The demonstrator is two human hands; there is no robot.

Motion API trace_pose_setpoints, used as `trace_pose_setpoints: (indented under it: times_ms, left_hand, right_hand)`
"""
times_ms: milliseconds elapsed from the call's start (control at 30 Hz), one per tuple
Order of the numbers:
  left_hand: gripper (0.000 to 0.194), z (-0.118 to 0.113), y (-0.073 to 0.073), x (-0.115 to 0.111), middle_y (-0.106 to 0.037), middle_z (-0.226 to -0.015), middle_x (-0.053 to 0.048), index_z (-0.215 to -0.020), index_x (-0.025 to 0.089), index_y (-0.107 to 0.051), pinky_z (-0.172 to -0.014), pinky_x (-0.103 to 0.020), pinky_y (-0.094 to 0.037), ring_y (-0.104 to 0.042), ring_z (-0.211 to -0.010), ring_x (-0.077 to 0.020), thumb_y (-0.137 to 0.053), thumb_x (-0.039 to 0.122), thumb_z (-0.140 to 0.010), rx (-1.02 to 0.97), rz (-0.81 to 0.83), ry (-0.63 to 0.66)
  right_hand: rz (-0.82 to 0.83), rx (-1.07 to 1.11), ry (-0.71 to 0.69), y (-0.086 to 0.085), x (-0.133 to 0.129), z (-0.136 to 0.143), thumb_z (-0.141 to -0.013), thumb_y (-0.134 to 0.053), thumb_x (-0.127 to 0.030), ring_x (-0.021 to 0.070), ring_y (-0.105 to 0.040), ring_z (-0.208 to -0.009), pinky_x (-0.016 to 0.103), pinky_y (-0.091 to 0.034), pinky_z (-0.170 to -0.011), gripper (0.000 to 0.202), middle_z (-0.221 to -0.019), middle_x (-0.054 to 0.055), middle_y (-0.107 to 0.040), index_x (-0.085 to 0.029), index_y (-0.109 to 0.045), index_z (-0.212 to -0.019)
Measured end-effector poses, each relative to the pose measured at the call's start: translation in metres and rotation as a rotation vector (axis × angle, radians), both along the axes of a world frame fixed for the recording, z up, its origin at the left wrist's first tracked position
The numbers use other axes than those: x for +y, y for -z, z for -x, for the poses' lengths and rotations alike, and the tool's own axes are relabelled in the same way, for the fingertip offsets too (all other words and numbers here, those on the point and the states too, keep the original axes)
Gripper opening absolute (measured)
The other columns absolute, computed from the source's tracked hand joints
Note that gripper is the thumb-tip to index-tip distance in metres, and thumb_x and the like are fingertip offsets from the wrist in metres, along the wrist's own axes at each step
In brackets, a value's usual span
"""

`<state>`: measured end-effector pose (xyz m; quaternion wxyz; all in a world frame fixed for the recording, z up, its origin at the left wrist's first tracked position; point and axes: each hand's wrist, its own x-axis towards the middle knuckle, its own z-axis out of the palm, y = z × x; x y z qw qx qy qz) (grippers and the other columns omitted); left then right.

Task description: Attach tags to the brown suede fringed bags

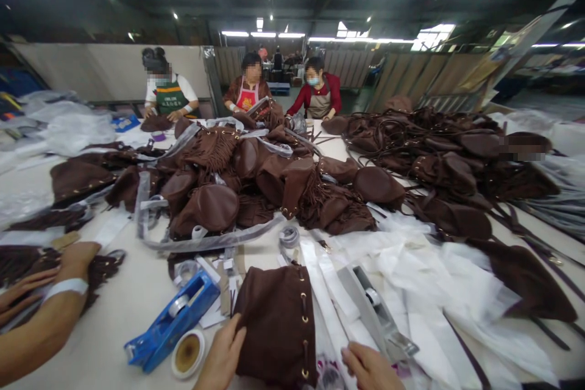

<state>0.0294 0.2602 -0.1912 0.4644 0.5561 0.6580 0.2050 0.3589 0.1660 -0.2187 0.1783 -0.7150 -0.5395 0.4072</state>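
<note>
A dark brown bag [276, 323] with gold eyelets and a laced strap along its right edge lies at the front centre of the table. My left hand [222, 353] rests at the bag's left edge, its fingers closed against the fabric. To the right of the bag is my right hand [370, 368], fingers curled near a white strip [326, 298]; whether it pinches anything is too small to tell. A blue tape dispenser [176, 317] and a tape roll [187, 354] lie left of my left hand. A grey tape dispenser [372, 311] stands beyond my right hand.
Brown fringed bags [210, 207] are heaped across the middle, with another heap [439, 164] at the right. White wrapping sheets [434, 292] spread over the right front. Another person's arms [50, 323] work at the left edge. Three people sit across the table.
</note>
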Motion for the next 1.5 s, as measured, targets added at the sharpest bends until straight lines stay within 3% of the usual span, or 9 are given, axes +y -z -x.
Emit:
trace_pose_setpoints:
  times_ms: [133, 300, 467, 600, 733, 933, 1067, 1333, 1500]
  left_hand:
    - [0.046, 0.013, -0.028, 0.011, -0.068, -0.118, -0.007, -0.105, 0.022, -0.070, -0.110, -0.041, -0.033, -0.050, -0.124, -0.0336, -0.057, 0.050, -0.071, -0.095, 0.048, 0.007]
    - [0.035, 0.005, -0.099, 0.055, -0.071, -0.100, -0.004, -0.098, 0.021, -0.071, -0.093, -0.037, -0.045, -0.059, -0.102, -0.0286, -0.056, 0.045, -0.078, -0.285, -0.047, 0.221]
    - [0.028, -0.005, -0.158, 0.129, -0.061, -0.069, 0.002, -0.074, 0.017, -0.062, -0.066, -0.025, -0.045, -0.056, -0.068, -0.0166, -0.050, 0.041, -0.082, -0.160, -0.363, 0.310]
    - [0.013, -0.015, -0.185, 0.171, -0.062, -0.078, 0.002, -0.079, 0.020, -0.062, -0.081, -0.027, -0.043, -0.057, -0.082, -0.0176, -0.055, 0.031, -0.080, -0.102, -0.536, 0.219]
    - [0.015, -0.027, -0.168, 0.151, -0.062, -0.097, -0.005, -0.093, 0.020, -0.059, -0.094, -0.032, -0.037, -0.055, -0.098, -0.0203, -0.049, 0.023, -0.082, -0.043, -0.616, 0.072]
    - [0.010, -0.032, -0.076, 0.044, -0.063, -0.062, 0.001, -0.066, 0.020, -0.061, -0.059, -0.026, -0.042, -0.058, -0.061, -0.0180, -0.053, 0.021, -0.073, -0.080, 0.019, 0.429]
    - [0.012, -0.030, -0.037, 0.013, -0.067, -0.074, -0.003, -0.071, 0.020, -0.064, -0.070, -0.029, -0.044, -0.061, -0.074, -0.0220, -0.055, 0.014, -0.067, -0.004, 0.121, 0.411]
    - [0.037, -0.016, -0.072, 0.026, -0.059, -0.127, -0.015, -0.112, 0.015, -0.060, -0.106, -0.039, -0.033, -0.050, -0.122, -0.0270, -0.045, 0.024, -0.080, 0.029, -0.163, 0.128]
    - [0.048, -0.004, -0.099, 0.040, -0.060, -0.129, -0.015, -0.116, 0.018, -0.058, -0.094, -0.045, -0.047, -0.057, -0.115, -0.0310, -0.049, 0.050, -0.081, -0.504, -0.076, -0.195]
  right_hand:
    - [-0.332, -0.373, -0.066, 0.004, 0.054, 0.019, -0.074, -0.046, -0.005, 0.0294, -0.059, -0.116, 0.039, -0.051, -0.089, 0.069, -0.142, 0.013, -0.049, -0.027, -0.045, -0.139]
    - [-0.731, -0.444, -0.432, -0.033, 0.111, 0.037, -0.077, -0.046, -0.005, 0.0318, -0.033, -0.139, 0.051, -0.037, -0.108, 0.062, -0.152, 0.014, -0.036, -0.024, -0.050, -0.137]
    - [-0.631, -0.328, -0.564, -0.109, 0.137, 0.038, -0.086, -0.042, -0.011, 0.0225, -0.059, -0.117, 0.037, -0.048, -0.098, 0.042, -0.132, 0.013, -0.060, -0.020, -0.061, -0.122]
    - [-0.528, -0.486, -0.439, -0.132, 0.155, 0.052, -0.086, -0.036, -0.006, 0.0187, -0.060, -0.114, 0.028, -0.049, -0.092, 0.047, -0.137, 0.009, -0.056, -0.020, -0.055, -0.127]
    - [-0.334, -0.702, -0.419, -0.109, 0.174, 0.071, -0.087, -0.036, -0.006, 0.0202, -0.067, -0.097, 0.029, -0.049, -0.077, 0.047, -0.121, 0.011, -0.065, -0.020, -0.052, -0.128]
    - [-0.196, -0.684, -0.524, -0.085, 0.189, 0.097, -0.083, -0.044, -0.010, 0.0235, -0.069, -0.081, 0.029, -0.042, -0.066, 0.023, -0.090, 0.014, -0.072, -0.014, -0.065, -0.092]
    - [-0.190, -0.639, -0.581, -0.100, 0.203, 0.101, -0.087, -0.042, -0.014, 0.0256, -0.068, -0.084, 0.031, -0.042, -0.069, 0.022, -0.089, 0.015, -0.072, -0.015, -0.063, -0.093]
    - [-0.322, -0.386, -0.686, -0.179, 0.247, 0.099, -0.087, -0.046, -0.022, 0.0195, -0.064, -0.082, 0.025, -0.042, -0.071, 0.021, -0.086, 0.007, -0.071, -0.017, -0.066, -0.085]
    - [-0.405, 0.020, -0.605, -0.234, 0.250, 0.104, -0.087, -0.049, -0.036, 0.0172, -0.061, -0.072, 0.024, -0.046, -0.066, 0.030, -0.080, 0.001, -0.070, -0.016, -0.070, -0.091]
